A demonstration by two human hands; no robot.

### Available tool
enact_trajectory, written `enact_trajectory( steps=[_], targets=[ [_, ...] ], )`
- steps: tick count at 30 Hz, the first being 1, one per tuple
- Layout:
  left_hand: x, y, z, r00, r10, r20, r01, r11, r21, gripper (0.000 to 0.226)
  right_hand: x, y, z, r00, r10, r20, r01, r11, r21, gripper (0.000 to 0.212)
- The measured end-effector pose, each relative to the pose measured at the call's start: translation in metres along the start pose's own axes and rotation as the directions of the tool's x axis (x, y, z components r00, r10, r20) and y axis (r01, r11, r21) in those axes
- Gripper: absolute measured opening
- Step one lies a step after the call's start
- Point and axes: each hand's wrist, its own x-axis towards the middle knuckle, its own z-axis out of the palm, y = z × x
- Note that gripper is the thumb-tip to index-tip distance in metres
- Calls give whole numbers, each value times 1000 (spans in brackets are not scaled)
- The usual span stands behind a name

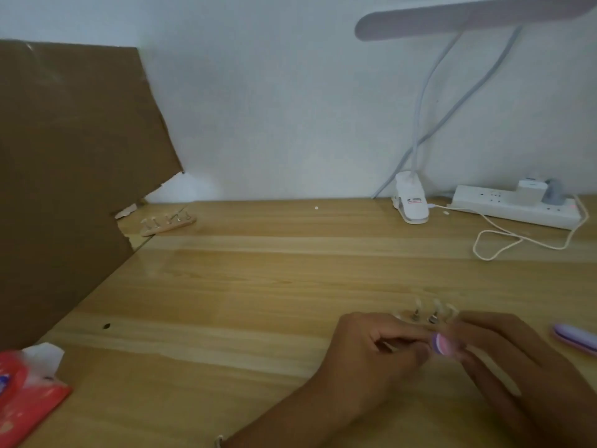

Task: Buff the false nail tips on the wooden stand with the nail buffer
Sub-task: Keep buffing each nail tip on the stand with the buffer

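The middle of the bench [258, 286] lies open from near edge to wall, hemmed by leaning cardboard [71, 176] and a tissue pack [29, 392] along the left edge, a spare stand [168, 221] back left, a clip lamp [410, 202], power strip [517, 205] and looped cable [504, 244] back right, and the left hand [371, 347] and right hand [504, 354] near right.

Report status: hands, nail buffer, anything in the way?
Right hand grips nail buffer. Left hand curled at wooden stand, grip unclear. Nail tips upright behind fingers. Nothing in the way.
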Motion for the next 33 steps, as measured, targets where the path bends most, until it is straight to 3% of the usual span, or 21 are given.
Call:
enact_trajectory(
  steps=[2, 4, 6, 9, 14, 18, 22, 25, 28, 33],
  targets=[
    [0, -4, 0, 999, -33, -7, 33, 999, -5, 11, 7, -4, -5, 997, 62, -36, -65, 996, -68, 36],
    [1, -5, 1, 998, -62, 14, 62, 998, -6, 10, 8, -10, -6, 996, 63, -68, -68, 995, -77, 36],
    [1, -3, 2, 996, -79, 37, 81, 995, -60, 11, 4, -15, -4, 999, 0, -34, 0, 1000, 9, 26],
    [2, 3, 3, 995, -90, 48, 96, 988, -124, 14, -2, -15, -3, 999, 15, 38, -21, 986, 167, 20],
    [1, 4, 4, 992, -115, 43, 119, 989, -87, 10, 1, -9, -10, 994, -40, -106, 41, 999, 10, 23],
    [1, 8, 5, 993, -108, 40, 113, 985, -132, 10, -2, -13, -9, 999, -32, 8, 31, 995, 97, 19],
    [0, 9, 2, 990, -130, 59, 138, 977, -161, 11, 0, -4, -10, 997, -60, -57, 57, 997, -52, 22],
    [0, 12, 3, 988, -139, 71, 150, 972, -182, 15, 2, -8, -12, 994, -47, -95, 46, 999, -13, 20],
    [0, 10, 4, 987, -140, 82, 154, 970, -187, 13, -1, -16, -7, 991, -123, -52, 123, 992, -1, 20],
    [0, 10, 4, 982, -144, 126, 167, 966, -198, 8, 3, -6, -17, 998, 1, -60, -4, 998, -62, 20]
  ],
)
